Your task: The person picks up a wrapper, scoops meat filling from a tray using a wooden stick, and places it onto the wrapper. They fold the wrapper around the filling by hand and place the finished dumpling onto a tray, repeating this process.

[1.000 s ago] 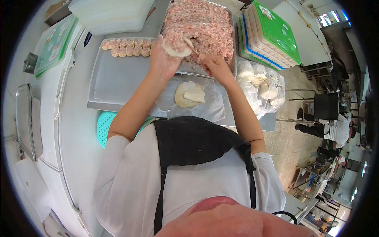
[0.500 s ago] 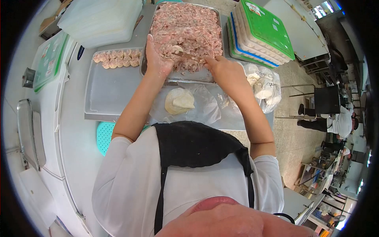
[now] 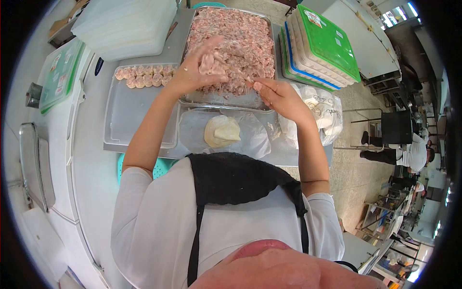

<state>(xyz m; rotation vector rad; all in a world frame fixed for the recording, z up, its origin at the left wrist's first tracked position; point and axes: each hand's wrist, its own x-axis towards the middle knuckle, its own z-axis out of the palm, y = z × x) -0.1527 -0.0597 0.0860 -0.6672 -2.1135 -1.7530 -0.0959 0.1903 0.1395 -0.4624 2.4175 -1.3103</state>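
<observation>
My left hand (image 3: 196,72) is over the left part of a metal tray (image 3: 226,102) of pink minced meat (image 3: 236,29). Its fingers curve around a dumpling wrapper (image 3: 210,64) with meat on it, partly blurred. At the tray's near right corner my right hand (image 3: 279,96) pinches a thin spatula (image 3: 250,83), whose tip is down at the meat and hard to make out. Nearer my body lies a small stack of pale round wrappers (image 3: 222,131) on a clear plastic sheet (image 3: 255,137). Filled dumplings (image 3: 144,75) stand in rows at the far end of a translucent tray (image 3: 139,115).
Stacked boxes with a green lid (image 3: 327,38) stand at the far right, a bag of white dough pieces (image 3: 320,113) nearer. Translucent containers (image 3: 125,29) sit at the far left. A turquoise perforated stool (image 3: 161,166) shows below the table edge. Another person (image 3: 414,151) stands away to the right.
My left hand has turned and spread its fingers more, shifting slightly left. My right hand has moved down and right with the spatula, away from the left hand.
</observation>
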